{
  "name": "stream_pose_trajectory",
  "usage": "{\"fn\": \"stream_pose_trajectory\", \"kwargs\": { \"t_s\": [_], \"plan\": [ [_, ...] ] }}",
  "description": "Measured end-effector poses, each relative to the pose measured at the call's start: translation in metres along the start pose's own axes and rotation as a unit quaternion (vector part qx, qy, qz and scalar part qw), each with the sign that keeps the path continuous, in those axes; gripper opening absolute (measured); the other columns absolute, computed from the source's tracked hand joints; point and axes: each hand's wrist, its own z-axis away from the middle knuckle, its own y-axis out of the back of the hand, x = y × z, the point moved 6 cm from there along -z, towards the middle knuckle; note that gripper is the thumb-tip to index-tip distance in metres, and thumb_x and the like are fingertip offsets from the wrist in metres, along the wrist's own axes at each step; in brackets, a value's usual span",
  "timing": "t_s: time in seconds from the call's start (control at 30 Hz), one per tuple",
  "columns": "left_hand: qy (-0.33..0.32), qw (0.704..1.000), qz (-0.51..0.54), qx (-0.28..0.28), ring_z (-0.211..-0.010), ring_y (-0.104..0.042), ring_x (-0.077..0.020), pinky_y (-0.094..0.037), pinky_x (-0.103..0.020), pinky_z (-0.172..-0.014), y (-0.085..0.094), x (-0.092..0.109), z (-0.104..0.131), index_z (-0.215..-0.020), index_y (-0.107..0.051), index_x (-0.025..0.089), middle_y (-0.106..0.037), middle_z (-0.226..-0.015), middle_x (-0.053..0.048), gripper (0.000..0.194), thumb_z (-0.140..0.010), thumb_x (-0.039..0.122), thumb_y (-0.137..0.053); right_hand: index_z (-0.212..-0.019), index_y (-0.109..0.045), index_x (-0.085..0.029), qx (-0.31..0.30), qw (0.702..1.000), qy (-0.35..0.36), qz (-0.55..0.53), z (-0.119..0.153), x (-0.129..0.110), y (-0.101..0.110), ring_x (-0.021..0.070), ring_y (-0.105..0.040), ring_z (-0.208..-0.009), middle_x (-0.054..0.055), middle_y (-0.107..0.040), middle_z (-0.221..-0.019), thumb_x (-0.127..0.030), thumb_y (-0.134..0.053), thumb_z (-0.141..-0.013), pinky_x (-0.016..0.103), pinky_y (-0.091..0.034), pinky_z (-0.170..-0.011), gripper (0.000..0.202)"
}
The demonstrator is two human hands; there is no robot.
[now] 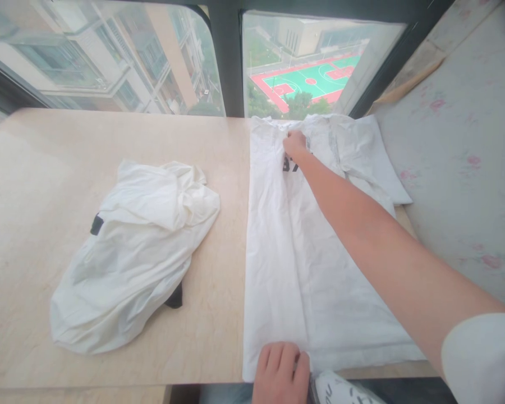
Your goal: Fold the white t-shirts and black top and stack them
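A white T-shirt (273, 241) with dark printed characters (291, 164) near its top lies spread on the wooden tabletop. Its left side is folded inward as a long strip, and its right sleeve (374, 151) sticks out towards the wall. At the far end, near the collar, my right hand (295, 144) is closed on the fabric, with its fingertips partly hidden. By the table's front edge my left hand (281, 371) has its fingers curled on the bottom hem, thumb close to the index finger.
A crumpled white garment (138, 252) with black patches lies on the left of the tabletop (219, 336). Windows with a dark frame (229, 62) stand behind the table. A flower-patterned wall (458, 168) bounds the right side. A white printed cloth (340, 390) shows below the front edge.
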Motion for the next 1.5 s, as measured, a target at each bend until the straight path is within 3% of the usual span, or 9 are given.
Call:
{"fn": "stream_pose_trajectory", "kwargs": {
  "t_s": [0.23, 0.37, 0.5, 0.7, 0.9, 1.03, 1.23, 1.37, 1.5],
  "plan": [
    [-0.045, 0.999, -0.002, -0.028, -0.079, -0.059, -0.0197, -0.043, -0.033, -0.073, 0.032, -0.024, -0.018, -0.088, -0.063, 0.020, -0.065, -0.088, -0.006, 0.017, -0.092, 0.023, -0.047, -0.128, -0.057, -0.015, 0.017, 0.990, 0.134, 0.036, 0.054, -0.049, 0.015, 0.0308, -0.044, -0.130, 0.017, -0.050, -0.138, -0.012, -0.045, -0.080, 0.049, -0.039, -0.108, 0.050],
    [0.085, 0.982, -0.167, -0.041, -0.103, -0.062, -0.0270, -0.048, -0.041, -0.086, 0.059, -0.070, -0.035, -0.124, -0.059, 0.018, -0.064, -0.118, -0.014, 0.034, -0.092, 0.028, -0.056, -0.126, -0.061, -0.021, -0.107, 0.969, 0.215, 0.056, 0.103, -0.079, -0.009, 0.0297, -0.047, -0.129, 0.013, -0.056, -0.134, -0.018, -0.046, -0.088, 0.049, -0.040, -0.108, 0.041],
    [0.211, 0.961, -0.120, -0.131, -0.075, -0.067, -0.0189, -0.051, -0.030, -0.066, 0.054, -0.097, -0.042, -0.133, -0.050, 0.014, -0.069, -0.093, -0.007, 0.040, -0.097, 0.029, -0.045, -0.128, -0.058, -0.025, -0.122, 0.962, 0.224, 0.101, 0.137, -0.090, -0.027, 0.0279, -0.050, -0.127, 0.011, -0.053, -0.138, -0.031, -0.052, -0.096, 0.052, -0.042, -0.106, 0.034],
    [0.271, 0.953, -0.040, -0.128, -0.064, -0.067, -0.0142, -0.048, -0.023, -0.055, 0.052, -0.112, -0.043, -0.128, -0.055, 0.021, -0.070, -0.087, -0.001, 0.036, -0.094, 0.025, -0.043, -0.126, -0.058, -0.019, -0.127, 0.954, 0.234, 0.135, 0.138, -0.103, -0.035, 0.0197, -0.059, -0.110, 0.010, -0.057, -0.128, -0.038, -0.056, -0.096, 0.041, -0.053, -0.094, 0.035],
    [0.214, 0.959, -0.117, -0.141, -0.076, -0.068, -0.0170, -0.052, -0.027, -0.063, 0.061, -0.121, -0.049, -0.124, -0.057, 0.020, -0.070, -0.091, -0.003, 0.032, -0.095, 0.023, -0.043, -0.126, -0.058, -0.018, -0.104, 0.957, 0.229, 0.146, 0.129, -0.107, -0.021, 0.0197, -0.060, -0.109, 0.010, -0.057, -0.128, -0.040, -0.056, -0.096, 0.042, -0.053, -0.093, 0.037],
    [0.129, 0.974, -0.158, -0.102, -0.089, -0.065, -0.0211, -0.054, -0.033, -0.073, 0.065, -0.108, -0.062, -0.125, -0.055, 0.016, -0.063, -0.102, -0.008, 0.032, -0.095, 0.021, -0.044, -0.130, -0.056, -0.020, -0.079, 0.962, 0.216, 0.146, 0.120, -0.073, 0.028, 0.0251, -0.054, -0.120, 0.012, -0.054, -0.134, -0.032, -0.056, -0.095, 0.046, -0.048, -0.101, 0.037],
    [0.047, 0.993, -0.102, -0.044, -0.096, -0.061, -0.0230, -0.054, -0.038, -0.081, 0.053, -0.083, -0.078, -0.121, -0.055, 0.016, -0.059, -0.108, -0.011, 0.028, -0.094, 0.022, -0.050, -0.137, -0.053, -0.011, -0.038, 0.964, 0.157, 0.211, 0.117, 0.037, 0.118, 0.0331, -0.039, -0.137, 0.018, -0.044, -0.148, -0.006, -0.051, -0.075, 0.049, -0.033, -0.114, 0.062],
    [0.010, 0.997, -0.065, -0.051, -0.099, -0.061, -0.0226, -0.054, -0.037, -0.082, 0.041, -0.061, -0.086, -0.123, -0.054, 0.018, -0.060, -0.111, -0.011, 0.029, -0.094, 0.021, -0.050, -0.133, -0.059, -0.013, -0.072, 0.966, 0.092, 0.230, 0.113, 0.088, 0.142, 0.0324, -0.049, -0.129, 0.016, -0.052, -0.142, -0.006, -0.046, -0.077, 0.046, -0.041, -0.107, 0.057],
    [-0.016, 0.997, -0.028, -0.073, -0.099, -0.061, -0.0223, -0.054, -0.037, -0.082, 0.031, -0.031, -0.092, -0.123, -0.054, 0.018, -0.060, -0.111, -0.011, 0.030, -0.093, 0.018, -0.050, -0.121, -0.069, -0.021, -0.080, 0.975, 0.090, 0.188, 0.112, 0.100, 0.156, 0.0273, -0.060, -0.114, 0.009, -0.065, -0.127, -0.006, -0.043, -0.081, 0.041, -0.048, -0.096, 0.050]
  ]
}}
